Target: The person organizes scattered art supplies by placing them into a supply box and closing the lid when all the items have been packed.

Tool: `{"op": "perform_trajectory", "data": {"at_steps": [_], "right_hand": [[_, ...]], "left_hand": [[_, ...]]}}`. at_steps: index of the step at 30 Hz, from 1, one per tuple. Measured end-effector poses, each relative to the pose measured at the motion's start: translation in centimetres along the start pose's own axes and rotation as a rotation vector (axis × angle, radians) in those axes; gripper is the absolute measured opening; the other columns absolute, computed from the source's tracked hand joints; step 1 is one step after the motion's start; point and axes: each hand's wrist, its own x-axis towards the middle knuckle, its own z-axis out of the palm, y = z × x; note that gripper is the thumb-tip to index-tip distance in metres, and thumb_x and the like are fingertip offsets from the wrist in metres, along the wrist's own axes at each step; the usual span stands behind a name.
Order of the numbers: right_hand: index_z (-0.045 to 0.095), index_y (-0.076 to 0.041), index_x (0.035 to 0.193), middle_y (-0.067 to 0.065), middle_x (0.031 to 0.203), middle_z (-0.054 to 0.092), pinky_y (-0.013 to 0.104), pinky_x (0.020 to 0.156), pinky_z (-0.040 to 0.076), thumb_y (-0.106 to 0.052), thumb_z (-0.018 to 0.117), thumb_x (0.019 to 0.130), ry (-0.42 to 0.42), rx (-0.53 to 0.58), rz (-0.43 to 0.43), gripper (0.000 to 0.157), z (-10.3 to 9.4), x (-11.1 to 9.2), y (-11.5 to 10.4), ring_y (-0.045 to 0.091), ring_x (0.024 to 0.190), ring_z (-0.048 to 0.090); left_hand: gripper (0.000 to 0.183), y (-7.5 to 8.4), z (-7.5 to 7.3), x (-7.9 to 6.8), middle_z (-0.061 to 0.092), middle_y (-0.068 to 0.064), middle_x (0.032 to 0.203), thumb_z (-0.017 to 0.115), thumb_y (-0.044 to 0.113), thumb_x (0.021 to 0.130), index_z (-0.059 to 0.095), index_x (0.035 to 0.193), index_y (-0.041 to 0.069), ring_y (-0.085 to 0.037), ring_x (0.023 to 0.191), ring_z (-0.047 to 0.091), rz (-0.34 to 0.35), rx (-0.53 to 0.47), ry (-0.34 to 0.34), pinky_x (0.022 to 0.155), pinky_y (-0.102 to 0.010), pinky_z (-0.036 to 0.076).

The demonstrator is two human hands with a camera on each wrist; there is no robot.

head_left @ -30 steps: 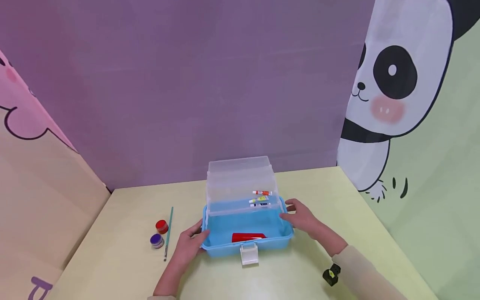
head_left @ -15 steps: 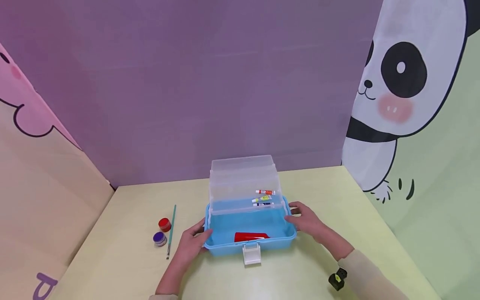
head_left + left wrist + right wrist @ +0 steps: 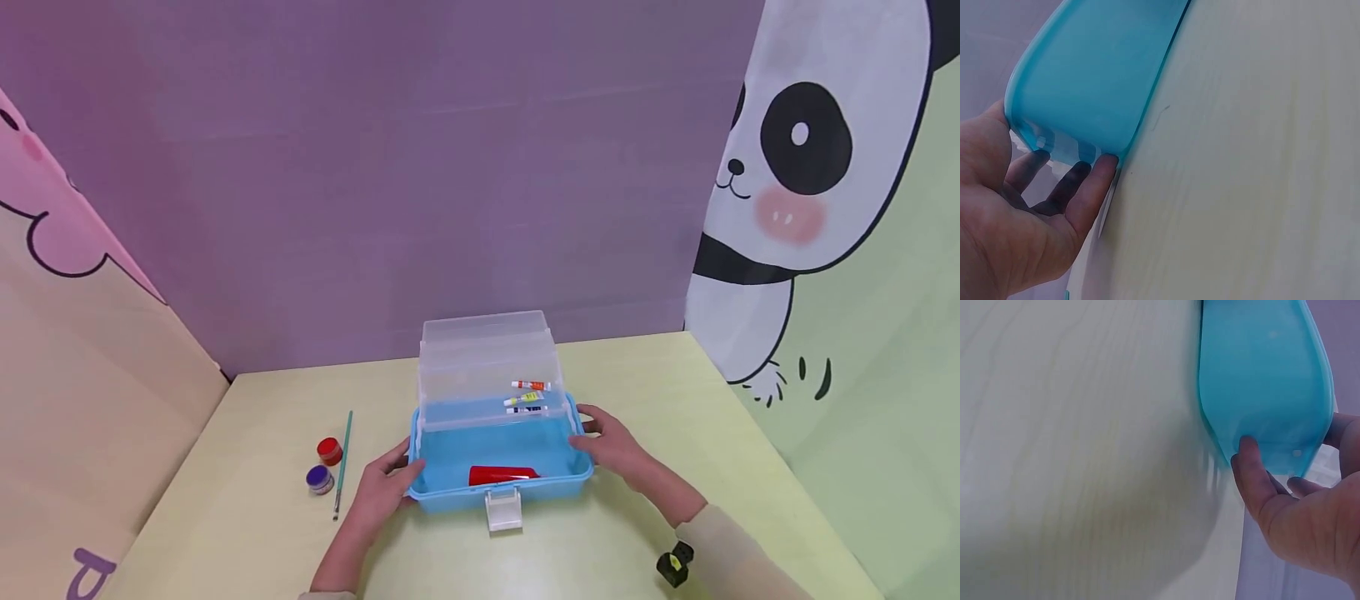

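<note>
Light-blue plastic storage box lies between the two hands, apparently resting on the desk. Left hand pinches its left end: thumb at the rim, fingers curled against the outer wall. Right hand mirrors this at the opposite end. Probable reason: opposed end grips share the load and keep the box level and square to the body. White latch hangs on the near wall, between the hands and touched by neither. Red tube lies along the inside of the near wall, between the thumbs; the wall presumably keeps it from rolling off. Translucent lid leans back beyond both hands; three small paint tubes show there, nearer the right hand, exact support unclear. Paintbrush lies just left of the left hand, with red-lidded jar and purple-lidded jar farther left, likely parked outside the working space.
</note>
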Motion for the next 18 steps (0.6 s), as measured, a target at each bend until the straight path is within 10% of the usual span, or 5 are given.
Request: {"op": "perform_trajectory", "data": {"at_steps": [18], "right_hand": [[0.044,-0.007,0.143,0.018,0.120,0.057,0.042,0.073,0.058,-0.010,0.068,0.087,0.012,0.032,0.011,0.060,0.20,-0.18,-0.24,0.032,0.098,0.062]], "left_hand": [[0.062,0.48,-0.10,0.15,0.055,-0.020,0.122,0.067,0.027,0.093,0.043,0.147,0.011,-0.032,0.099,0.063,-0.011,0.043,-0.010,0.071,-0.042,0.058]]}}
